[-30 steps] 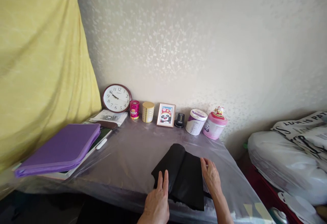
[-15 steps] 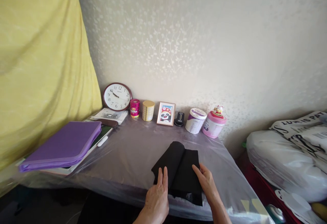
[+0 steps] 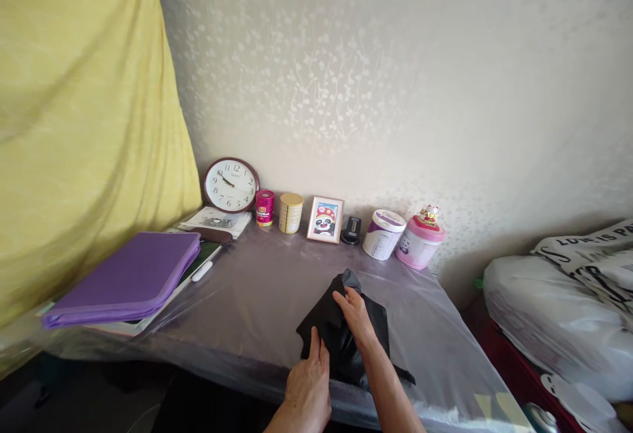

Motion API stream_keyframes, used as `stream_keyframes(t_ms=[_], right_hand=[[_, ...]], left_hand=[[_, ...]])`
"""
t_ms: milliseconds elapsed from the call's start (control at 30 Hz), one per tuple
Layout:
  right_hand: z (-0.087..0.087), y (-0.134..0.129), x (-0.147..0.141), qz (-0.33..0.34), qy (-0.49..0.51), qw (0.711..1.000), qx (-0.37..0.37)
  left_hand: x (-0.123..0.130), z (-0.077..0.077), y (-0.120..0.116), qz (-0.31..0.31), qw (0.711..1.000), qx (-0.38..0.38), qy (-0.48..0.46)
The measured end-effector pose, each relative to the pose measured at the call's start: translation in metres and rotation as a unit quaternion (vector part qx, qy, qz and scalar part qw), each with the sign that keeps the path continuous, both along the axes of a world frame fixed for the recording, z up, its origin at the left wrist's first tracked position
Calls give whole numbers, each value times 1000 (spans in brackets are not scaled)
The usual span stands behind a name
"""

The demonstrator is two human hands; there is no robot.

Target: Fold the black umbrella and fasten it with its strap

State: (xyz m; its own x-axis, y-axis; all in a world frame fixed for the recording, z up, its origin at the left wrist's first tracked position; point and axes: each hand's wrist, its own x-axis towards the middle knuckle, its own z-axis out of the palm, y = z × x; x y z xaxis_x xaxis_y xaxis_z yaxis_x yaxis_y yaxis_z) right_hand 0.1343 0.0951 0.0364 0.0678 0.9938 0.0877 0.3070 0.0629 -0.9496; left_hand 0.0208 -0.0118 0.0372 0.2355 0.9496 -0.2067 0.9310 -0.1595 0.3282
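Observation:
A folded piece of black cloth point(image 3: 321, 311) lies near the front edge of the table; its exact kind does not show. My left hand point(image 3: 310, 377) rests on its lower left part, fingers stretched out and pressing down. Near the top of the cloth, my right hand point(image 3: 355, 314) has its fingers closed on a layer, which is lifted and creased. A greyish fold stands up just beyond those fingertips. My right forearm hides part of the cloth's right side, where a narrow end sticks out over the table.
Along the wall stand a clock point(image 3: 231, 184), a pink tin point(image 3: 264, 208), a yellow-lidded can point(image 3: 291, 213), a panda picture frame point(image 3: 325, 220), a black device point(image 3: 351, 230) and two tubs point(image 3: 384, 234). Left lies a purple folder point(image 3: 123, 275); right, a white plastic bag point(image 3: 548, 314).
My right hand has moved from the cloth's right edge up and left to its top, gripping and lifting a layer. The cloth is now more crumpled. My left hand stays nearly in place.

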Motion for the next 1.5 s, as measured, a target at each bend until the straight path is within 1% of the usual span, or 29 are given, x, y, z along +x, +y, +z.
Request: stream_keyframes(t_ms=[133,200,267,367,433,500,567,633,733,833,933,1033,1100,1167,1333,1500], right_hand=[[-12,9,2,-16,-120,993,8],[-17,13,4,-15,-179,984,12],[-20,15,5,-12,-214,977,14],[-18,13,3,-1,-209,978,0],[-12,10,0,33,-175,984,-21],[-3,4,-4,79,-146,986,-34],[6,-1,-7,112,-152,982,-26],[12,-5,-10,129,-190,973,-8],[15,-13,-12,159,-241,957,19],[12,-24,-12,182,-276,941,71],[8,-36,-10,189,-290,928,140],[1,-39,-6,205,-289,914,197],[-3,-33,-1,213,-301,902,224],[-7,-22,5,211,-324,892,235],[-10,10,17,192,-380,875,230],[-11,40,26,161,-413,871,214]], left_hand=[[-2,-1,0,0,1000,8,-20],[-5,-5,-1,5,999,17,-32],[-10,-10,-3,13,999,32,-32],[-17,-13,-8,18,997,78,-18],[-20,-10,-10,3,994,108,-12],[-20,-4,-10,-18,993,118,-8],[-17,1,-9,-32,994,105,-3],[-12,3,-7,-35,996,83,2],[-7,2,-2,-29,997,69,11],[-6,-3,3,-18,998,63,22],[-6,-7,6,-20,999,35,22],[-6,-9,8,-23,1000,15,8],[-6,-9,9,-22,1000,9,7],[-6,-9,10,-22,1000,3,12],[-4,-10,10,-21,1000,-11,16],[-2,-4,9,-13,999,-27,17]])
